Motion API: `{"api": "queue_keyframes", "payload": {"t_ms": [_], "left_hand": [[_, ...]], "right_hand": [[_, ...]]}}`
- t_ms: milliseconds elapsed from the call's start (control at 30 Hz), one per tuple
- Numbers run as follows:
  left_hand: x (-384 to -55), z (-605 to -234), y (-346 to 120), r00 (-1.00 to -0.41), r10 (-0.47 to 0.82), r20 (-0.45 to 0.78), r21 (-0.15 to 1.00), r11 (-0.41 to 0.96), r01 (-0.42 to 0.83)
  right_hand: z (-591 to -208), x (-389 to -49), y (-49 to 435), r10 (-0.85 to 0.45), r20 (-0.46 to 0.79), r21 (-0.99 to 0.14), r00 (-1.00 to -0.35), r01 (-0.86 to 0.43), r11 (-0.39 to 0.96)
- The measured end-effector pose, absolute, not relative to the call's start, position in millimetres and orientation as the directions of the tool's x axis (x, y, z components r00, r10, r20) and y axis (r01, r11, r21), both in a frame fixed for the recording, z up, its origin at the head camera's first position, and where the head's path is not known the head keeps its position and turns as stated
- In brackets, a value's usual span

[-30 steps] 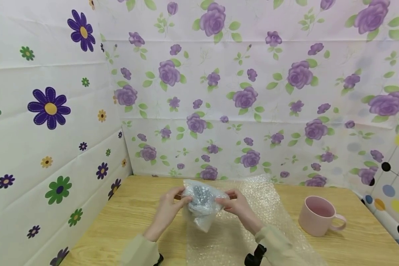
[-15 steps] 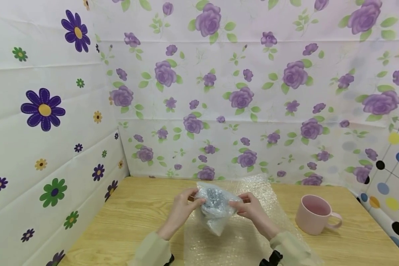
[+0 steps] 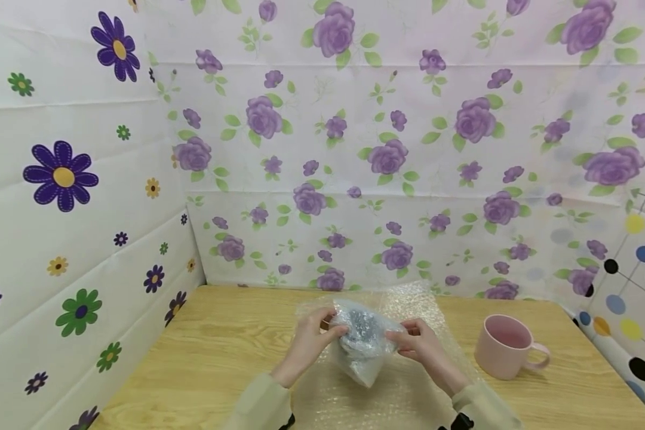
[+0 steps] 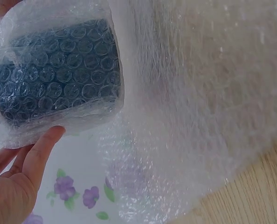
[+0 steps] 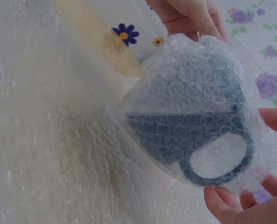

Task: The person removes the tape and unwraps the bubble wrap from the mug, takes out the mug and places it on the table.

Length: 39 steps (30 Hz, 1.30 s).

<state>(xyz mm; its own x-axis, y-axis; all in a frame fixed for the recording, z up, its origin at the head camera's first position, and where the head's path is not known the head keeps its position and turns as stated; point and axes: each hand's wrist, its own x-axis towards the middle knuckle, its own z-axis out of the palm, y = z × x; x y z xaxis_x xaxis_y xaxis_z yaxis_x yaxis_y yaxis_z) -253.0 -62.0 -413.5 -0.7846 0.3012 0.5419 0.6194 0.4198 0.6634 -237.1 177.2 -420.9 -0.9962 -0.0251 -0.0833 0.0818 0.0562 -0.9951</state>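
A dark blue mug (image 5: 180, 133) shows through the layers of bubble wrap (image 3: 365, 373) folded round it; its looped handle is plain in the right wrist view. My left hand (image 3: 313, 341) grips the bundle's left side, thumb in front and fingers behind. On the other side my right hand (image 3: 423, 349) pinches the wrap, and its fingertips sit by the handle in the right wrist view. The bundle is held up over a sheet of bubble wrap (image 3: 419, 307) spread on the table. In the left wrist view the mug's wall (image 4: 64, 70) faces the camera.
A pink mug (image 3: 502, 352) stands upright on the wooden table (image 3: 220, 346), right of the sheet, its handle pointing right. Floral cloth (image 3: 355, 161) hangs behind the table, with flower-patterned cloth (image 3: 86, 251) on the left and dotted cloth (image 3: 631, 304) on the right.
Both hands have carried the wrapped mug to the right, now more over the middle of the sheet. The grip looks the same. The head view has turned slightly right.
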Motion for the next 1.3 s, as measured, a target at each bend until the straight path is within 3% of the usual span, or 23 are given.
{"api": "queue_keyframes", "payload": {"t_ms": [233,700,1300], "left_hand": [[-255,-418,-54,-0.813,0.305,0.496,0.695,0.423,0.582],[-260,-428,-41,-0.798,0.349,0.491,0.7,0.388,0.6],[-262,-439,-36,-0.835,0.364,0.412,0.739,0.403,0.54]], "right_hand": [[-425,-237,185,-0.022,-0.104,-0.993,-0.994,0.102,0.064],[-434,-236,197,0.031,-0.128,-0.988,-0.991,0.13,0.081],[-447,-235,202,0.037,-0.131,-0.986,-0.991,0.134,0.098]]}}
